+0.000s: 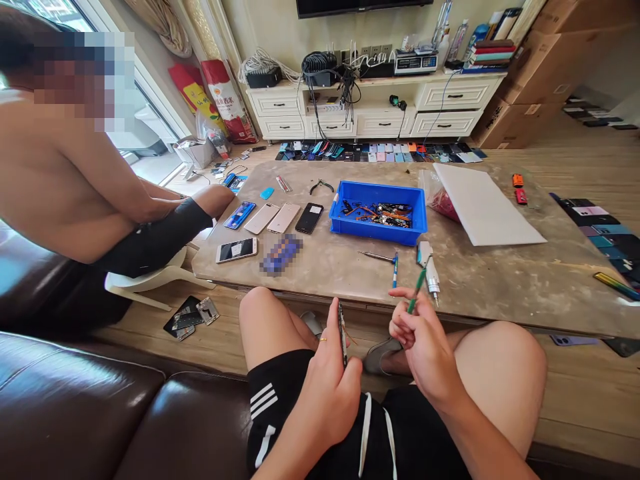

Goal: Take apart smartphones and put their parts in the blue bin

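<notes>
Left hand grips thin device edge-on, long axis near vertical in view.

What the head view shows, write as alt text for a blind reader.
The wearer's left hand holds a thin phone-like part, the right hand a green tool. On the table, a blue bin of electronic parts stands between smartphones and a white sheet; another person sits at left.

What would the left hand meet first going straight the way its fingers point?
Likely the table's near edge; should the left hand pass above it, the blue bin, though depth is unclear.
</notes>
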The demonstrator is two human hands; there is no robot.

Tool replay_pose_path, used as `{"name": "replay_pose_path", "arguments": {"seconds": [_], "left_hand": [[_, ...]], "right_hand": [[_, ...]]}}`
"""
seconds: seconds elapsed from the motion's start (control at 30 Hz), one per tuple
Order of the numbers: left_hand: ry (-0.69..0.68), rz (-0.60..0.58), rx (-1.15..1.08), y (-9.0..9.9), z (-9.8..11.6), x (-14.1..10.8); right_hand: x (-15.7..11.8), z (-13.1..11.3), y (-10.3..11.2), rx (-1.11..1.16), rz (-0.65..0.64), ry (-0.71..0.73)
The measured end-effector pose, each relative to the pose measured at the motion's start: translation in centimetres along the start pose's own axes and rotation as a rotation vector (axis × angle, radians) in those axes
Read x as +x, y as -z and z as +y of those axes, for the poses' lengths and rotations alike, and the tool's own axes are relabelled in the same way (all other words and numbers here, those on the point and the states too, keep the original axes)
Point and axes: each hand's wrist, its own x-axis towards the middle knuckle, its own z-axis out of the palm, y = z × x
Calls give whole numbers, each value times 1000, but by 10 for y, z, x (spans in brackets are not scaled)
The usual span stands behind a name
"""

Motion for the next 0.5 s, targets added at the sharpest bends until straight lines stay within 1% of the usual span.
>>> {"name": "replay_pose_path", "arguments": {"seconds": [0.03, 0.1, 0.17, 0.2, 0.37, 0.5], "left_hand": [[-30, 21, 63, -1, 0, 1], [-76, 41, 187, -4, 0, 2], [-80, 30, 262, -6, 2, 3], [-72, 28, 285, -6, 2, 3], [-39, 36, 336, -7, 3, 3], [-51, 19, 331, -8, 3, 3]], "right_hand": [[-2, -1, -2, -49, -41, -29], [-7, -4, -6, -191, -183, -101], [-11, -7, -10, -346, -309, -159], [-12, -7, -12, -404, -342, -177], [-14, -8, -17, -514, -325, -170], [-13, -12, -16, -519, -297, -124]]}}
